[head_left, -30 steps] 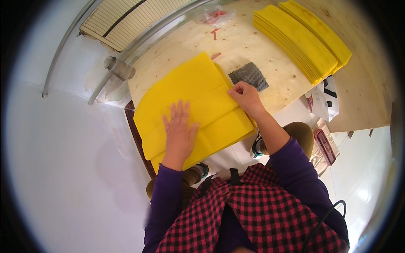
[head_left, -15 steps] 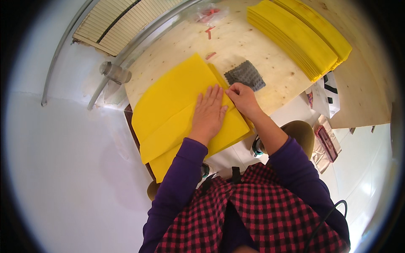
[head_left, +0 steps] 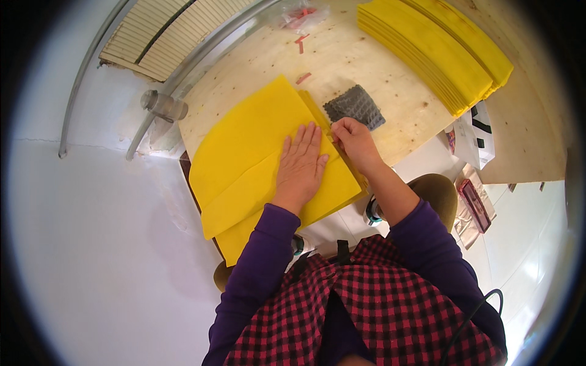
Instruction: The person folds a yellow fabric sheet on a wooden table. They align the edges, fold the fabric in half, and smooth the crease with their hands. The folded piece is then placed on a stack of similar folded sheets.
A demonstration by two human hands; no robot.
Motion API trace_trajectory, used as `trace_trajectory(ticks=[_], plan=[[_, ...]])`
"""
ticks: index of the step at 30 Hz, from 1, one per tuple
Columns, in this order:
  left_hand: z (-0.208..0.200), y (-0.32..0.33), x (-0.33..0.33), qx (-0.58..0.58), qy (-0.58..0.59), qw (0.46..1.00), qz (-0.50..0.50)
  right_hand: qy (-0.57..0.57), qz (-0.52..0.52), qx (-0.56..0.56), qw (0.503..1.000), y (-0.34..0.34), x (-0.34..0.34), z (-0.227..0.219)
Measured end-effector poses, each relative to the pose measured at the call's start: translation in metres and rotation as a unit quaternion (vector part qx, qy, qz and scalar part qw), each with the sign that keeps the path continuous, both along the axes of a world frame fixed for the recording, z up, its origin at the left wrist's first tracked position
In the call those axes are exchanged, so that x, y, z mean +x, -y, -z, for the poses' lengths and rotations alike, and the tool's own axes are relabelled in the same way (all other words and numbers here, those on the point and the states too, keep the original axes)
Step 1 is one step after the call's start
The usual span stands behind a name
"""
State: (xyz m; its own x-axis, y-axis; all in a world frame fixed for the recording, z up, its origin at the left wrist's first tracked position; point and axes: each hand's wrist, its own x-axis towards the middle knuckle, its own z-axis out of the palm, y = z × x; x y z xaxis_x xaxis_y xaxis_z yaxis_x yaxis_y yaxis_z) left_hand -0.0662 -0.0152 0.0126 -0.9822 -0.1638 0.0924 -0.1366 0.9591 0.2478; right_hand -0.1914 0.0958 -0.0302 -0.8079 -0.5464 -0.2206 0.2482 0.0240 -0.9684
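Observation:
A large folded yellow sheet of cloth-like material point(head_left: 250, 131) lies in layers on the wooden tabletop, its near corner hanging past the table's edge. My left hand point(head_left: 300, 161) rests flat on it with the fingers stretched out, holding nothing. My right hand point(head_left: 356, 143) is at the right edge of the yellow layers, thumb and fingers curled into a pinch. What lies between those fingertips, if anything, is hidden. Just beyond the right hand is a dark grey textured cloth piece point(head_left: 355, 107) with zigzag edges.
Stacks of folded yellow material point(head_left: 427, 52) lie at the far right of the table point(head_left: 406, 107). Red scraps point(head_left: 302, 43) and a clear plastic bag point(head_left: 304, 15) are at the back. A grey pipe point(head_left: 163, 105) and white wall border the left; a white bag point(head_left: 473, 137) stands at the right.
My right hand has shifted slightly right and down along the sheet's edge, its fingers still curled. My left hand stays flat on the yellow sheet.

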Motion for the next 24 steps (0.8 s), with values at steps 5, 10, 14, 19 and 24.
trace_trajectory(ticks=[5,10,14,19,24], plan=[[0.0,0.0,0.0,0.0,-0.006,1.0,0.0,-0.112,-0.011,0.036,0.993,0.006,0.001,-0.004],[0.0,0.001,0.001,-0.001,0.0,1.0,0.001,-0.204,0.007,0.053,0.977,0.011,0.005,0.001],[0.0,0.001,0.0,-0.004,-0.001,1.0,0.001,-0.165,0.031,0.075,0.983,0.008,0.004,0.003],[0.0,0.0,0.0,0.0,0.003,1.0,-0.001,-0.084,-0.003,0.049,0.995,-0.002,-0.002,-0.002],[0.001,0.001,0.0,-0.004,-0.001,1.0,0.001,-0.176,-0.06,0.066,0.98,-0.005,0.001,-0.005]])
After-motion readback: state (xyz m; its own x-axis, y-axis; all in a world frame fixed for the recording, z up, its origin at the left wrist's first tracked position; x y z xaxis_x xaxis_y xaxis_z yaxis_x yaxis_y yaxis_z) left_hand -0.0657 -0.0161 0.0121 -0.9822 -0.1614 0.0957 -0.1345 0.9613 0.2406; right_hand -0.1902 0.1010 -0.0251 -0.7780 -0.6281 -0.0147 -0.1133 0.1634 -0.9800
